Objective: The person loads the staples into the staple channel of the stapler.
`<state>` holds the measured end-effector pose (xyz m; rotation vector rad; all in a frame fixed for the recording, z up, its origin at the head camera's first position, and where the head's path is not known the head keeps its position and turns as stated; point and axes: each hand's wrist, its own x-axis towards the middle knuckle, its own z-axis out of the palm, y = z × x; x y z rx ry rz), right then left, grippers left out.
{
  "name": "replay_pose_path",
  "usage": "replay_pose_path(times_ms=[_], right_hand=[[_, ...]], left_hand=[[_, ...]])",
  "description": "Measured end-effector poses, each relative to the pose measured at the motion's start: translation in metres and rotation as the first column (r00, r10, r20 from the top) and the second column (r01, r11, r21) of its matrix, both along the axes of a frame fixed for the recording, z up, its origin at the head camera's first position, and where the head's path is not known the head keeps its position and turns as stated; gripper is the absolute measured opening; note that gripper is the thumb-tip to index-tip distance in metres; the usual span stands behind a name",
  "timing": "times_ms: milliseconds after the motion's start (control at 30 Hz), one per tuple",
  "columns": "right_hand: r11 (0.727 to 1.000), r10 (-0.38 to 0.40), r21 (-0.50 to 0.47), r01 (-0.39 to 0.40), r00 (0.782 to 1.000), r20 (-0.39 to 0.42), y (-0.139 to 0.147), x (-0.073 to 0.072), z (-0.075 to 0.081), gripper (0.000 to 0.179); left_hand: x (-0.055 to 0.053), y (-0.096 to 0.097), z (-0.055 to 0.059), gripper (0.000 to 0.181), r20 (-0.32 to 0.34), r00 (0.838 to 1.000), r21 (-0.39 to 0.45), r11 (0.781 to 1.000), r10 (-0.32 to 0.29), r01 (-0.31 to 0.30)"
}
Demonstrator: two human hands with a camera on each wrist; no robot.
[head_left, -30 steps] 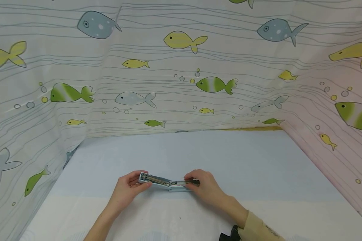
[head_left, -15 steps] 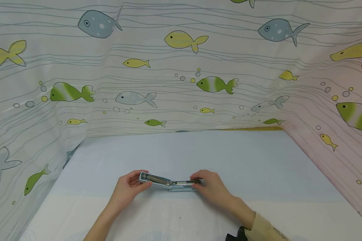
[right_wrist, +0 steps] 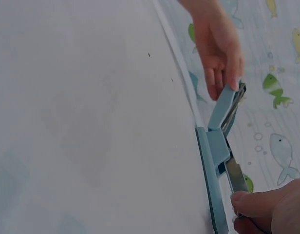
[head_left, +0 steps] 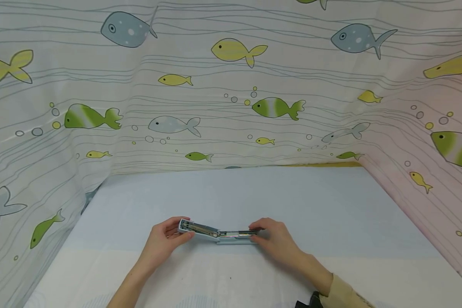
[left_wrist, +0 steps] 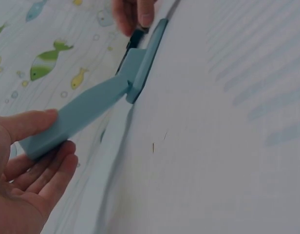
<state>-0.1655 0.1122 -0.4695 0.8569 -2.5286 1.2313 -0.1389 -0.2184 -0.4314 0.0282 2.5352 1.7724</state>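
Note:
A light-blue stapler (head_left: pixel 235 241) lies with its base on the table, opened wide. My left hand (head_left: pixel 165 239) grips the end of its raised top cover (left_wrist: pixel 86 112), thumb on one side and fingers on the other. The cover tilts up to the left, its metal inside showing in the head view. My right hand (head_left: pixel 279 239) pinches the far end of the metal staple magazine (right_wrist: pixel 236 175) between thumb and fingers, above the base. In the right wrist view the magazine stands apart from the base at that end. The fingers hide its tip.
Pale cloth covers the table (head_left: pixel 231 196). Two small dark specks (left_wrist: pixel 153 147) show on it near the stapler. A fish-print curtain (head_left: pixel 231 107) hangs behind and at both sides. A black object (head_left: pixel 309 301) sits at the right sleeve.
My right hand has slid to the right along the stapler, and more of the metal magazine shows left of its fingers. The left hand and the cover have stayed nearly still.

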Motion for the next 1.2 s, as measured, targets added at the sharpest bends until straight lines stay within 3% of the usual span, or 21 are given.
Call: replay_pose_path(times_ms=[200, 867, 1200], right_hand=[[0.999, -0.025, -0.034, 0.023, 0.999, -0.043, 0.004, 0.001, -0.009, 0.029], [0.985, -0.071, -0.149, 0.083, 0.994, 0.087, 0.006, 0.002, -0.018, 0.026], [0.983, -0.071, -0.163, 0.085, 0.994, 0.089, 0.006, 0.002, -0.019, 0.026]], left_hand=[[0.0, 0.0, 0.0, 0.049, -0.001, 1.0, -0.008, 1.0, 0.007, -0.007], [-0.001, 0.002, -0.003, 0.049, -0.052, 0.999, 0.019, 1.0, -0.014, 0.015], [-0.001, 0.007, -0.005, 0.053, -0.074, 0.997, 0.082, 0.997, 0.003, 0.003]])
